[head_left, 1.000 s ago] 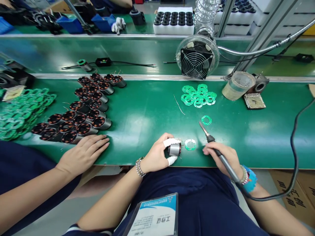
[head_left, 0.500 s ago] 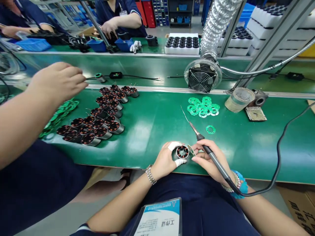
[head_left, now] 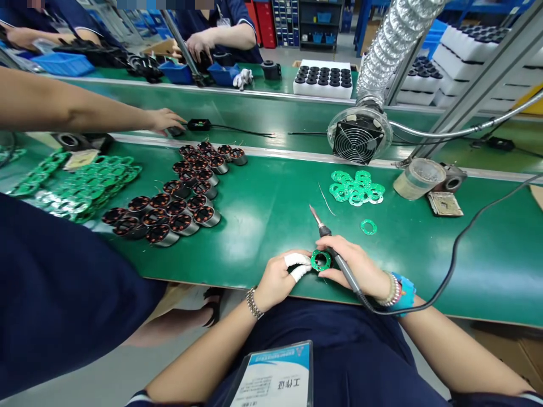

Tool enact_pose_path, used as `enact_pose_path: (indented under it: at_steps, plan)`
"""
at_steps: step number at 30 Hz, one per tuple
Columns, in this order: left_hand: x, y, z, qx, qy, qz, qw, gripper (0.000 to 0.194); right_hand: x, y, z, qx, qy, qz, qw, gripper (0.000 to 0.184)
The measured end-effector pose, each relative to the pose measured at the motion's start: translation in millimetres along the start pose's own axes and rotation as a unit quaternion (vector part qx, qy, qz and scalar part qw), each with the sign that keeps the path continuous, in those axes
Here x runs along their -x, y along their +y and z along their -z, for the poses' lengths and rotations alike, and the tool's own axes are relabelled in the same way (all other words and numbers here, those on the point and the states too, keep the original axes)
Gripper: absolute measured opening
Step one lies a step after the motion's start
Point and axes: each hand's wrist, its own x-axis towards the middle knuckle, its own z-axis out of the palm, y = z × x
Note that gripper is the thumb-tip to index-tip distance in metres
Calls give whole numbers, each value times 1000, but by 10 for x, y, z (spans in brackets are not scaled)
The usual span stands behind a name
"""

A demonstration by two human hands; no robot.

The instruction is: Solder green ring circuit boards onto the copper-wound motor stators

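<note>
My left hand (head_left: 278, 278), with white tape on its fingertips, pinches the left side of a motor stator whose body is mostly hidden. A green ring-shaped circuit board (head_left: 315, 267) now lies over the stator's top. In my right hand (head_left: 360, 268) is a soldering iron (head_left: 345, 272), its tip pointing up and away to the left. Thumb and fingers of that hand also touch the board's right side. Beyond the iron's tip a thin piece of solder wire (head_left: 326, 199) lies on the bench. One loose green ring board (head_left: 369, 226) rests to the right of it.
A pile of green ring boards (head_left: 356, 187) lies below the fume fan (head_left: 355, 141). A cup (head_left: 418, 178) and a soldering sponge (head_left: 444, 203) stand at right. Several stators (head_left: 182, 224) crowd the left. A co-worker's arm (head_left: 102, 110) reaches across there. The iron's cord (head_left: 453, 265) loops at right.
The ring board went from beside the stator in my right fingers to on top of it. The iron moved left and down, away from the solder wire. The co-worker's hand reached farther out.
</note>
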Motion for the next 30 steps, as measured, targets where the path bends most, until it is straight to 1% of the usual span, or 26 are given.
enact_pose_path:
  at_steps: [3, 6, 8, 11, 13, 14, 17, 18, 21, 24, 27, 30]
  plan:
    - [-23, -3, 13, 29, -4, 30, 999, 7, -9, 65, 26, -13, -26, -4, 1000, 46]
    - [-44, 11, 21, 77, -8, 75, 994, 6, 17, 109, 55, -27, -41, -19, 999, 42]
    - [-71, 36, 19, 131, -11, 121, 984, 7, 31, 119, 65, -31, -43, -25, 998, 41]
    - [-131, 94, 1, 209, -21, 192, 958, 11, 35, 94, 74, -23, -46, -16, 999, 43]
    - [-175, 132, -15, 231, -28, 217, 948, 13, 29, 52, 77, -11, -39, -3, 999, 45]
    - [-193, 145, -22, 234, -32, 222, 946, 13, 22, 28, 74, -7, -23, 3, 1000, 43]
    - [-224, 152, -41, 238, -38, 222, 945, 15, -9, -33, 39, -10, 45, 18, 999, 24]
    - [-228, 146, -46, 237, -38, 221, 945, 16, -21, -45, 21, -14, 58, 26, 998, 20]
    - [-231, 122, -54, 231, -39, 219, 947, 16, -53, -53, -30, -15, 65, 64, 996, 19]
    - [-233, 116, -42, 242, -47, 219, 944, 15, -59, -28, -66, 11, 66, 88, 994, 18]
    - [-231, 125, -16, 280, -60, 219, 933, 15, -39, 18, -120, 46, 67, 108, 991, 20]
    - [-216, 126, 8, 314, -67, 227, 920, 16, -8, 49, -189, 67, 78, 112, 988, 22]
